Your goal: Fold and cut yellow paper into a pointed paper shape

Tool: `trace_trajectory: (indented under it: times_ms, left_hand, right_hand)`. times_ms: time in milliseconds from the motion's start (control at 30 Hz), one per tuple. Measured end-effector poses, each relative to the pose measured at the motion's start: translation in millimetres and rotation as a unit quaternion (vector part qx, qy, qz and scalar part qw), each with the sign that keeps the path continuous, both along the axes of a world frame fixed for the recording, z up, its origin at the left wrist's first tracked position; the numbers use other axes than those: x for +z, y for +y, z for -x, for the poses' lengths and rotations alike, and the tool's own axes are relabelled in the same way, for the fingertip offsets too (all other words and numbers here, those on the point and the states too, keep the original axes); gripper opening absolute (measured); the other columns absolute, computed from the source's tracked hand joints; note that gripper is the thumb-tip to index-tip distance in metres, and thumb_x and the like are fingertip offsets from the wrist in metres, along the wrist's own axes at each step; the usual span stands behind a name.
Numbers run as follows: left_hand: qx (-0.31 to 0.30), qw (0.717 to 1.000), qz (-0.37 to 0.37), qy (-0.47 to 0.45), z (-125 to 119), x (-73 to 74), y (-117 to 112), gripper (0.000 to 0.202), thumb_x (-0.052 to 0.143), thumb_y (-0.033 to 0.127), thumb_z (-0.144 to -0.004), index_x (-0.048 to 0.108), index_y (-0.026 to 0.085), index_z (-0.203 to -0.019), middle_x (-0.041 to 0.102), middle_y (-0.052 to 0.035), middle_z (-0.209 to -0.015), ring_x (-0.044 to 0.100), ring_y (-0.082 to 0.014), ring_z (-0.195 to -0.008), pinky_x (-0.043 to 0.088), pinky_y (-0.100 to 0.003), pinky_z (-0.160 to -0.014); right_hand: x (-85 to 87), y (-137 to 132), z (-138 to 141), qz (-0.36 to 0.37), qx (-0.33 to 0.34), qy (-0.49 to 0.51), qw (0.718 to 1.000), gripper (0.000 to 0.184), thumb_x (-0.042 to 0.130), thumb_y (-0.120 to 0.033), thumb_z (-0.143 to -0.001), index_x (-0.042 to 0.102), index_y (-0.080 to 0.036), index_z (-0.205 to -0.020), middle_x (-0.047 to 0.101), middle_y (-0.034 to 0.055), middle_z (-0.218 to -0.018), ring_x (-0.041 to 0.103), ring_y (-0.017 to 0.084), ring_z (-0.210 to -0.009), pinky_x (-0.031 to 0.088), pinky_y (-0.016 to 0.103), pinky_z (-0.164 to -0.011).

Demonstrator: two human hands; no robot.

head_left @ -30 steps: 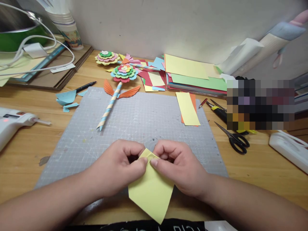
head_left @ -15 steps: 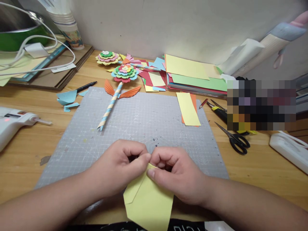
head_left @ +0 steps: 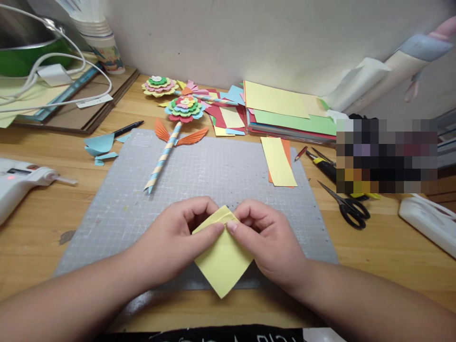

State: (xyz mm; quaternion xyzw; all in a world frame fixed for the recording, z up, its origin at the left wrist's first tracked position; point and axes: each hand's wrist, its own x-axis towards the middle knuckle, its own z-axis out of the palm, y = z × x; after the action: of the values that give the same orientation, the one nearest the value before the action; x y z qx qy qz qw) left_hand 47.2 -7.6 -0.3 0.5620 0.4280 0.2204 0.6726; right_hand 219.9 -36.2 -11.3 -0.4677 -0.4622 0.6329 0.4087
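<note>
A yellow paper square (head_left: pixel 223 259), partly pleated at its top corner, lies over the near edge of the grey cutting mat (head_left: pixel 199 175). My left hand (head_left: pixel 176 242) pinches the folded top corner from the left, thumb on top. From the right, my right hand (head_left: pixel 267 240) pinches the same fold, thumb beside the other thumb. Both hands are closed on the paper. Its lower corner points toward me.
A paper flower on a striped stem (head_left: pixel 167 147) lies at the mat's far left. Yellow and orange strips (head_left: pixel 278 160) sit far right, near stacked coloured paper (head_left: pixel 285 111). Scissors (head_left: pixel 347 204) lie right of the mat. A glue gun (head_left: pixel 21 183) lies left.
Both hands have shifted the yellow paper away from me onto the mat. More of the top corner is folded over, and the visible sheet below the thumbs is shorter.
</note>
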Motion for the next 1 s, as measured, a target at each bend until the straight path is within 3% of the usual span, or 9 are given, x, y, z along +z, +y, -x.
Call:
trace_trajectory:
  times_ms: [167,300,400,567,667,800,1000]
  left_hand:
    - [0.000,0.998,-0.053,0.037,1.1,-0.3,-0.3,0.020,0.056,0.034,-0.086,0.058,0.017,-0.074,0.051,0.0047,-0.066,0.045,-0.0093,-0.062,0.038,-0.018,-0.053]
    - [-0.028,0.996,-0.051,0.070,2.0,2.1,0.2,0.018,0.057,0.030,-0.083,0.057,0.016,-0.072,0.050,0.0049,-0.065,0.044,-0.0091,-0.061,0.036,-0.018,-0.052]
    - [-0.017,0.998,-0.016,0.064,2.4,4.4,1.7,0.018,0.061,0.032,-0.081,0.057,0.016,-0.072,0.051,0.0052,-0.064,0.046,-0.0084,-0.059,0.036,-0.017,-0.050]
    - [0.023,0.997,0.078,0.020,5.0,6.7,4.3,0.024,0.067,0.039,-0.078,0.058,0.017,-0.078,0.057,0.0049,-0.064,0.050,-0.0079,-0.054,0.038,-0.016,-0.047]
    - [0.031,0.996,0.086,0.004,5.9,6.7,4.7,0.021,0.070,0.036,-0.076,0.059,0.018,-0.079,0.059,0.0049,-0.064,0.052,-0.0080,-0.054,0.040,-0.016,-0.048]
    - [0.055,0.996,0.062,0.025,5.1,6.5,3.9,0.021,0.071,0.033,-0.072,0.057,0.017,-0.073,0.056,0.0060,-0.060,0.049,-0.0073,-0.051,0.036,-0.015,-0.045]
    - [0.020,0.987,-0.088,0.135,3.3,6.3,-0.7,0.019,0.061,0.033,-0.077,0.059,0.017,-0.068,0.050,0.0056,-0.056,0.043,-0.0084,-0.052,0.032,-0.018,-0.046]
  right_hand:
    - [-1.7,3.6,0.2,-0.006,0.027,-0.026,0.999,0.017,0.060,-0.026,-0.080,0.051,-0.020,-0.067,0.045,-0.0062,-0.058,0.038,0.007,-0.052,0.033,0.019,-0.047]
    - [-0.9,5.7,-1.9,-0.003,0.086,-0.044,0.995,0.016,0.058,-0.026,-0.081,0.051,-0.019,-0.068,0.044,-0.0057,-0.059,0.037,0.008,-0.053,0.031,0.020,-0.047]
    - [-2.0,5.4,-3.4,0.005,0.094,-0.025,0.995,0.021,0.059,-0.029,-0.082,0.050,-0.019,-0.067,0.044,-0.0049,-0.061,0.038,0.008,-0.055,0.031,0.020,-0.048]
    - [-7.2,2.8,-4.5,0.080,0.059,0.099,0.990,0.021,0.061,-0.037,-0.086,0.057,-0.018,-0.078,0.055,-0.0012,-0.069,0.049,0.010,-0.060,0.039,0.023,-0.055]
    - [-7.1,2.3,-4.9,0.054,0.047,0.080,0.994,0.020,0.061,-0.037,-0.086,0.059,-0.019,-0.079,0.055,-0.0011,-0.069,0.048,0.011,-0.061,0.039,0.023,-0.055]
    - [-3.1,3.8,-4.6,-0.025,0.038,-0.014,0.999,0.022,0.057,-0.034,-0.087,0.054,-0.020,-0.070,0.049,-0.0030,-0.065,0.043,0.011,-0.060,0.037,0.023,-0.055]
    - [-1.5,3.0,-4.1,-0.102,0.065,-0.122,0.985,0.009,0.054,-0.024,-0.085,0.054,-0.021,-0.077,0.052,-0.0032,-0.066,0.048,0.011,-0.060,0.040,0.024,-0.055]
